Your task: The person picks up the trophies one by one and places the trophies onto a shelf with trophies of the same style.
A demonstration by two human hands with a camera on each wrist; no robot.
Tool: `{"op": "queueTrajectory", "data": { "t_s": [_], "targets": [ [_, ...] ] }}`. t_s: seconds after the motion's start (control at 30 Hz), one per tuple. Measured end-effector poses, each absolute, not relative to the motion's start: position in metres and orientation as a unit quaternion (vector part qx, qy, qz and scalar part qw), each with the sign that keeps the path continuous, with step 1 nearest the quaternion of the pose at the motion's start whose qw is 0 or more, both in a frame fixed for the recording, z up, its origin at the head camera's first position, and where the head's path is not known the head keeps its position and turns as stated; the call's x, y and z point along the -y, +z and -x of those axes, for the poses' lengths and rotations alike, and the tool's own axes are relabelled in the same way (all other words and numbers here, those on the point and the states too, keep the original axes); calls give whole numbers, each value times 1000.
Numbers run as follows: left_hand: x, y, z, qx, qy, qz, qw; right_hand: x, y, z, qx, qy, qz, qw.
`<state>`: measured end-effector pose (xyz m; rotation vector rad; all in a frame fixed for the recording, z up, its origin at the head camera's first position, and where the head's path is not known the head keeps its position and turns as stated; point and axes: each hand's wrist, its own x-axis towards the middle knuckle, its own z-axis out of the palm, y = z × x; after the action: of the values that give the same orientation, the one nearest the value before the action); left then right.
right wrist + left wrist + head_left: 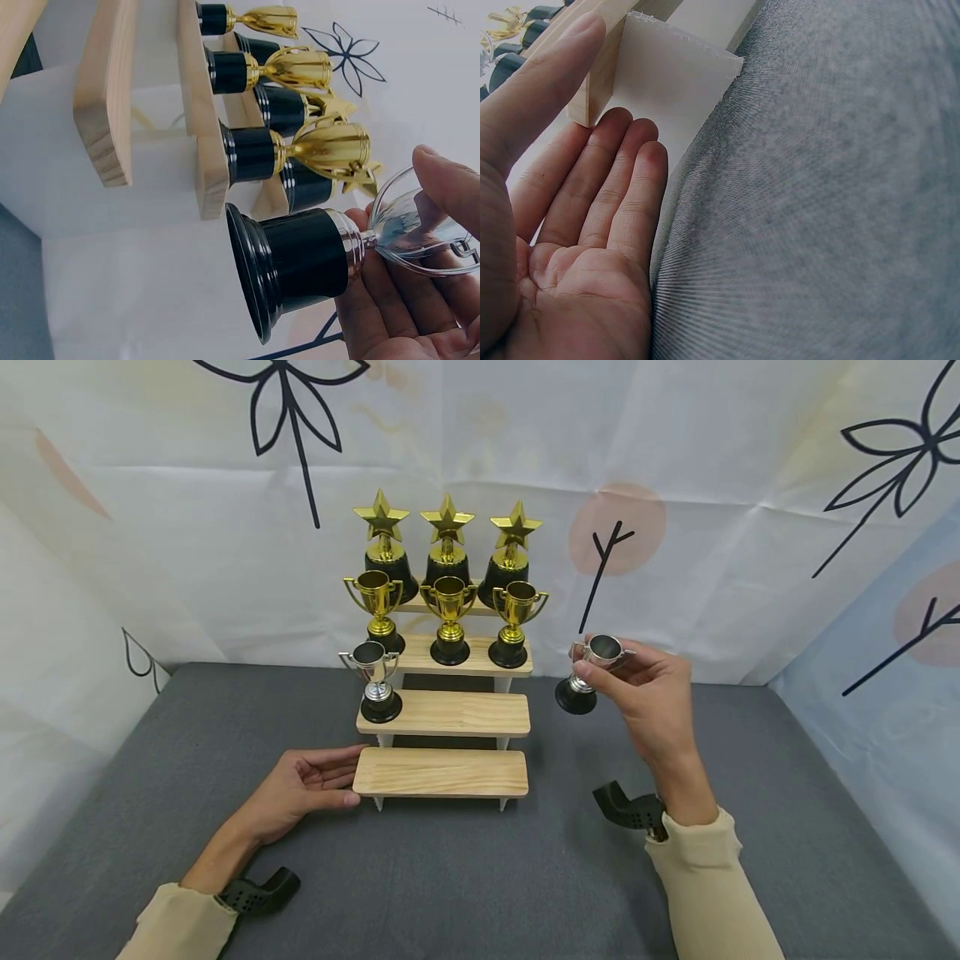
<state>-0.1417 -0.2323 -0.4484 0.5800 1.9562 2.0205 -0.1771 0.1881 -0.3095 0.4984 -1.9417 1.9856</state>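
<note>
My right hand point(651, 697) holds a silver trophy cup point(592, 670) by its bowl, off to the right of a tiered wooden stand point(442, 774). The cup's black base points down in the head view and shows large in the right wrist view. My left hand point(307, 789) touches the left end of the lowest step, its fingers extended and thumb straight along the front. Another silver trophy cup point(375, 672) stands at the left of the second step from the bottom. Gold trophy cups point(450, 610) line the third step, and gold star trophies point(447, 531) the top one.
The stand rests on a grey cloth-covered table point(450, 885), its steps borne by white side supports point(675, 75). Behind it hangs a white cloth backdrop point(487, 435) with printed flowers. Black wrist cameras sit on both wrists.
</note>
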Motion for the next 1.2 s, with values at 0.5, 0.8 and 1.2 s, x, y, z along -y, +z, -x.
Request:
{"op": "queueTrajectory", "data": {
  "t_s": [0.5, 0.8, 1.2],
  "targets": [
    [233, -450, 142, -666, 702, -211, 137, -172, -305, 165, 692, 681, -197, 134],
    [233, -448, 142, -669, 700, -208, 137, -160, -307, 160, 704, 667, -211, 122],
    [233, -448, 142, -666, 703, -207, 138, -150, -306, 156, 710, 662, -208, 120]
  ]
}}
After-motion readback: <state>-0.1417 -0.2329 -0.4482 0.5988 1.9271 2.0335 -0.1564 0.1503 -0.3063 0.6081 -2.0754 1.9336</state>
